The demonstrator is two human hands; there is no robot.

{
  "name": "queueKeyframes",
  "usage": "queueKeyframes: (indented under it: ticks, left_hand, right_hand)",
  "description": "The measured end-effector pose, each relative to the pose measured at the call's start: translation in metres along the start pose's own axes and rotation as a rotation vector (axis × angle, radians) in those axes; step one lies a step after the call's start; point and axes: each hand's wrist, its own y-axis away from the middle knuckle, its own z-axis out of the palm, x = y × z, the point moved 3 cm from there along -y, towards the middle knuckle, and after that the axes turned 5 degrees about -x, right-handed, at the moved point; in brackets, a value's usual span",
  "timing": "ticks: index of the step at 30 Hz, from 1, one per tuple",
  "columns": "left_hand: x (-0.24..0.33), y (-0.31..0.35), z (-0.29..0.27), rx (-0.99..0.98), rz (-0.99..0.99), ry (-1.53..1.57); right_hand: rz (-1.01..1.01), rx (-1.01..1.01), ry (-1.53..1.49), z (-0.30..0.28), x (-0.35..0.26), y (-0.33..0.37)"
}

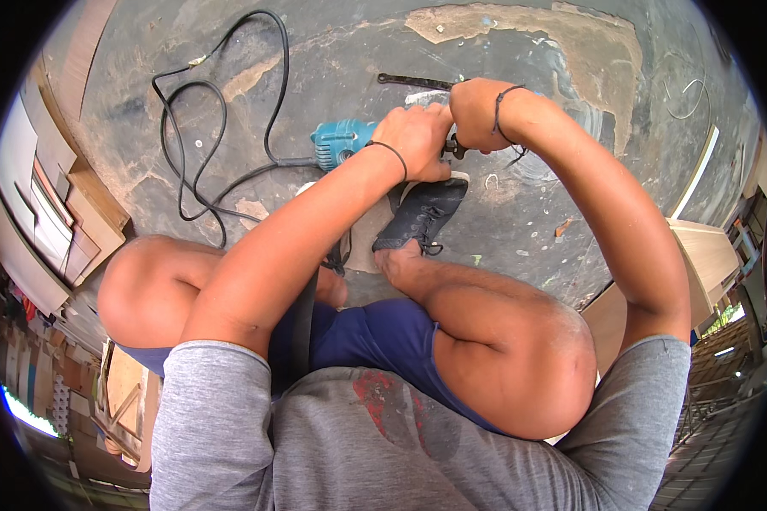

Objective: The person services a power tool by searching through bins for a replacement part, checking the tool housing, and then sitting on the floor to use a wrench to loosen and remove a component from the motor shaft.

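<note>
A teal corded power tool [339, 142] lies low over the floor, just beyond my black shoe [423, 213]. My left hand [411, 140] is closed over its body, hiding much of it. My right hand [481, 112] makes a fist beside the left one, at the tool's dark metal front end [456, 148]. From this fist a flat black wrench [413, 81] sticks out to the left, with a hole at its far tip. The wrench's other end is hidden in the fingers, so whether it sits on the tool's shaft cannot be seen.
The black power cord [222, 119] loops over the floor on the left. Boards and panels [85, 221] lean along the left side. A wooden box or panel [703, 255] stands at the right, near a thin white strip [694, 175]. The concrete floor [341, 77] is worn and patchy.
</note>
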Motion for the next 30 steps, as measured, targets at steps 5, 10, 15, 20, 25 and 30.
queueKeyframes:
  ticks: [5, 10, 15, 20, 25, 30]
  left_hand:
    - [0.002, -0.001, -0.002, -0.023, -0.003, 0.006]
    - [0.005, -0.003, -0.007, -0.085, -0.067, -0.061]
    - [0.004, -0.017, -0.001, -0.095, -0.036, -0.172]
    - [0.000, -0.023, 0.005, -0.025, 0.012, -0.259]
    - [-0.005, -0.022, 0.012, 0.048, 0.058, -0.214]
    - [0.004, 0.000, 0.012, 0.269, 0.049, -0.430]
  right_hand:
    - [-0.037, 0.030, 0.001, 0.000, 0.002, -0.001]
    - [-0.047, 0.029, 0.001, -0.002, 0.005, -0.006]
    - [-0.030, -0.017, -0.185, 0.005, 0.030, -0.023]
    - [-0.123, 0.019, -0.072, 0.002, 0.038, -0.038]
    - [-0.116, 0.123, -0.066, -0.001, 0.031, -0.031]
    - [-0.090, 0.178, -0.078, 0.011, 0.042, -0.030]
